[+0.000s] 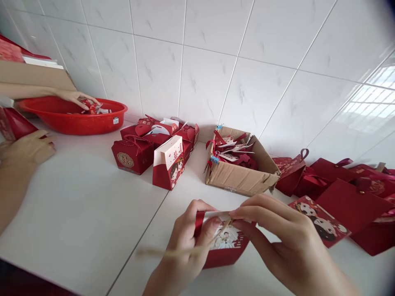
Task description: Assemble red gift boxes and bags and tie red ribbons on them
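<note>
A red gift box (220, 260) with a white printed picture panel stands in front of me. My left hand (187, 236) is closed around its left side, thumb pressed on the panel. At the box's top edge, my right hand (285, 234) pinches a thin gold ribbon (175, 251) between thumb and fingers. The ribbon's loose end stretches left across my left hand and is blurred. Where it passes through the box is hidden by my right fingers.
Several finished-looking red boxes (132, 158) stand ahead, beside a cardboard box (243, 181) of tags and ribbons. Red gift bags (342, 201) crowd the right. At left, another person's hand (75, 98) reaches into a red basin (92, 123); their other hand (27, 150) holds a red box.
</note>
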Demonstrator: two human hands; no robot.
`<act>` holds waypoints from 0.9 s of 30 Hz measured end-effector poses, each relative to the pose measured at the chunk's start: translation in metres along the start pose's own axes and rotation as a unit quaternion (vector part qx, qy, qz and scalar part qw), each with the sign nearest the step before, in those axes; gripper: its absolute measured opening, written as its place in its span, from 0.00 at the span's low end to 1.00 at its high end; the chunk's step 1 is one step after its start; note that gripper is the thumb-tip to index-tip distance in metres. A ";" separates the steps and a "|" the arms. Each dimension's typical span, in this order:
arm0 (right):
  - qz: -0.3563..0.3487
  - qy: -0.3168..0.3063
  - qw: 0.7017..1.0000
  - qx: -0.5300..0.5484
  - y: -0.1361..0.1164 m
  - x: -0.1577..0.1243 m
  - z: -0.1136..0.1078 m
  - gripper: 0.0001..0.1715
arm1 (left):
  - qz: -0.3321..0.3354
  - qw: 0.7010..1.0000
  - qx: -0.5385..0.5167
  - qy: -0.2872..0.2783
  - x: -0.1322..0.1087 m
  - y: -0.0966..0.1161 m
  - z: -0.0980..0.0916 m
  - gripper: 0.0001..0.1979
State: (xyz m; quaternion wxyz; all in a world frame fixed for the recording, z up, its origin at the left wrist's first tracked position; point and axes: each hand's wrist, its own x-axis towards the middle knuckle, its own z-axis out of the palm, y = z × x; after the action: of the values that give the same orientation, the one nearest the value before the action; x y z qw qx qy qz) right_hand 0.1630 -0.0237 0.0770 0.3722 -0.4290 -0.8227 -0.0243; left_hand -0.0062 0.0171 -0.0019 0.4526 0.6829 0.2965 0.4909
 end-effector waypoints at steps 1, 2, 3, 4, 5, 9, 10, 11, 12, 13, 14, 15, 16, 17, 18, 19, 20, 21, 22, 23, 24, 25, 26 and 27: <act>0.001 -0.001 1.000 0.002 0.000 0.000 0.000 0.10 | 0.005 1.000 0.003 0.000 0.000 -0.001 0.000 0.08; -0.001 -0.005 1.000 0.001 0.000 0.000 0.000 0.10 | 0.008 1.000 0.003 0.000 -0.001 -0.001 0.000 0.08; -0.005 -0.011 1.000 -0.005 0.000 0.000 0.000 0.11 | 0.007 1.000 0.003 -0.002 -0.001 -0.002 0.000 0.08; -0.009 -0.015 1.000 -0.013 0.000 -0.001 0.000 0.12 | 0.001 1.000 0.001 -0.004 -0.001 -0.002 0.000 0.08; -0.014 -0.016 1.000 -0.021 0.000 -0.001 0.000 0.12 | -0.008 1.000 0.000 -0.004 -0.002 -0.003 0.000 0.08; -0.028 -0.023 0.998 -0.041 0.000 -0.002 0.001 0.13 | -0.023 1.000 -0.008 0.010 -0.002 -0.005 0.002 0.09; -0.030 -0.024 0.998 -0.043 0.000 -0.002 0.002 0.13 | -0.015 1.000 -0.010 0.013 -0.002 -0.006 0.003 0.08; -0.029 -0.026 0.998 -0.045 0.000 -0.002 0.002 0.13 | -0.006 1.000 -0.012 0.017 -0.001 -0.006 0.003 0.08; -0.028 -0.026 0.998 -0.047 0.000 -0.003 0.003 0.13 | 0.002 1.000 -0.013 0.020 -0.001 -0.007 0.004 0.08; -0.023 -0.023 0.998 -0.050 0.000 -0.003 0.003 0.12 | 0.007 1.000 -0.015 0.023 -0.002 -0.007 0.005 0.08; -0.017 -0.018 0.998 -0.053 0.001 -0.004 0.004 0.12 | 0.010 0.999 -0.018 0.026 -0.002 -0.007 0.005 0.08; -0.009 -0.013 0.998 -0.054 0.002 -0.004 0.004 0.11 | 0.006 0.999 -0.020 0.024 -0.002 -0.006 0.005 0.08; -0.001 -0.008 0.998 -0.056 0.002 -0.005 0.004 0.10 | 0.000 1.000 -0.021 0.019 -0.002 -0.005 0.005 0.08; 0.004 -0.006 0.998 -0.057 0.003 -0.005 0.004 0.10 | -0.003 1.000 -0.020 0.010 -0.002 -0.004 0.004 0.07; 0.008 -0.002 0.998 -0.059 0.004 -0.005 0.004 0.10 | 0.001 1.000 -0.016 0.001 -0.002 -0.003 0.002 0.07; 0.013 0.003 0.998 -0.064 0.005 -0.005 0.004 0.09 | 0.011 1.000 -0.013 -0.005 -0.002 -0.002 0.001 0.06; 0.020 0.007 0.997 -0.069 0.005 -0.004 0.004 0.08 | 0.023 1.000 -0.011 -0.007 -0.002 -0.002 0.000 0.06; 0.031 0.007 0.997 -0.071 0.006 -0.003 0.004 0.08 | 0.037 0.999 -0.012 -0.005 -0.003 -0.002 -0.002 0.06; 0.045 0.001 0.997 -0.065 0.007 -0.002 0.005 0.08 | 0.051 0.999 -0.014 0.002 -0.003 -0.003 -0.003 0.05; 0.063 -0.018 0.997 -0.048 0.008 0.000 0.007 0.07 | 0.058 0.998 -0.017 0.014 -0.003 -0.004 -0.003 0.05; 0.079 -0.045 0.996 -0.018 0.010 0.001 0.009 0.05 | 0.062 0.997 -0.020 0.029 -0.003 -0.004 -0.003 0.05; 0.090 -0.073 0.993 0.020 0.012 0.002 0.013 0.04 | 0.065 0.997 -0.021 0.043 -0.004 -0.005 -0.002 0.05; 0.095 -0.090 0.990 0.060 0.014 0.003 0.017 0.05 | 0.065 0.996 -0.024 0.055 -0.004 -0.005 -0.001 0.04; 0.092 -0.092 0.987 0.095 0.017 0.004 0.021 0.08 | 0.064 0.995 -0.031 0.068 -0.005 -0.004 0.000 0.03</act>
State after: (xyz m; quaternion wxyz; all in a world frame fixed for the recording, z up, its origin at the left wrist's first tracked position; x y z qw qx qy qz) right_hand 0.1614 -0.0032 0.0595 0.3348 -0.4663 -0.8088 0.1277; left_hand -0.0072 0.0147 -0.0075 0.4203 0.6509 0.2669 0.5731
